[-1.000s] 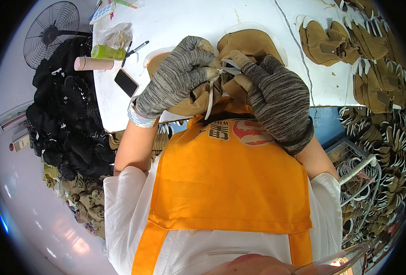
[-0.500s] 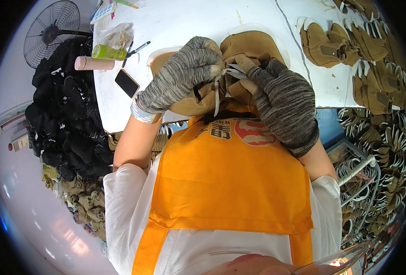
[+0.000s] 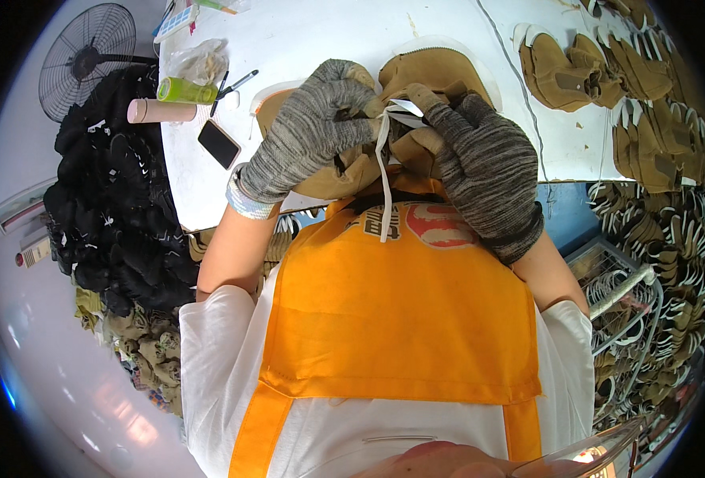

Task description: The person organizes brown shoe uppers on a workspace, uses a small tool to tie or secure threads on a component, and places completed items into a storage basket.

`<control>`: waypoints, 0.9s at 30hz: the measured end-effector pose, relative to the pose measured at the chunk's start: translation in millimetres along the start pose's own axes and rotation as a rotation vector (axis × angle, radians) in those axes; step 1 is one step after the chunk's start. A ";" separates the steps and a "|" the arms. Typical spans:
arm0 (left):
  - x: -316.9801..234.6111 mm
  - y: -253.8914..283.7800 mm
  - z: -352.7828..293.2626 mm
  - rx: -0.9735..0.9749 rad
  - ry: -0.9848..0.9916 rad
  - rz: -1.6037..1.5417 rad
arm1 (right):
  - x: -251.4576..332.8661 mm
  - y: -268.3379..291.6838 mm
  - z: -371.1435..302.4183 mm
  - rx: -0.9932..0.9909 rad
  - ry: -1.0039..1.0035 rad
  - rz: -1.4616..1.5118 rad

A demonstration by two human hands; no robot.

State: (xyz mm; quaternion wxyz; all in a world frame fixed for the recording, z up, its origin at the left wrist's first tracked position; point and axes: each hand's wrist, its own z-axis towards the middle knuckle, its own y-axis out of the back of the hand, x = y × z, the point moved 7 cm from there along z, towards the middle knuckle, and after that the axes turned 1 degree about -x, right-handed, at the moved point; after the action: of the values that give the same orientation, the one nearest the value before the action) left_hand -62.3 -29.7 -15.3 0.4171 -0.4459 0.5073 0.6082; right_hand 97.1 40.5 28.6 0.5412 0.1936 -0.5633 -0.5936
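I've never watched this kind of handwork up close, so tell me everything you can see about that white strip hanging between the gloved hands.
The white strip is a narrow, flat, limp band that looks like fabric tape or ribbon. Its upper end is pinched near the fingertips of the left hand and right hand, both in grey knit gloves, against the tan shoe piece they hold. From there it hangs almost straight down, its free end dangling over the orange apron. How it is attached to the shoe piece is hidden.
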 end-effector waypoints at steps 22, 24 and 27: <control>-17.9 -8.6 -12.9 -0.150 -0.074 0.352 | -2.1 13.3 -8.2 0.017 -0.045 0.182; -16.7 -8.9 -12.9 -0.142 -0.059 0.342 | -1.5 12.3 -7.8 0.023 -0.035 0.156; -16.0 -9.8 -13.3 -0.115 -0.026 0.345 | -1.0 10.6 -7.1 0.033 -0.052 0.156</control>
State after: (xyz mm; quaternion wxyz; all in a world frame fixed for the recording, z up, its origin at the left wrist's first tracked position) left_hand -47.2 -42.4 -3.4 0.2869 -0.3673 0.5353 0.7045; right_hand 107.9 40.4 35.5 0.5678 0.1425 -0.6003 -0.5450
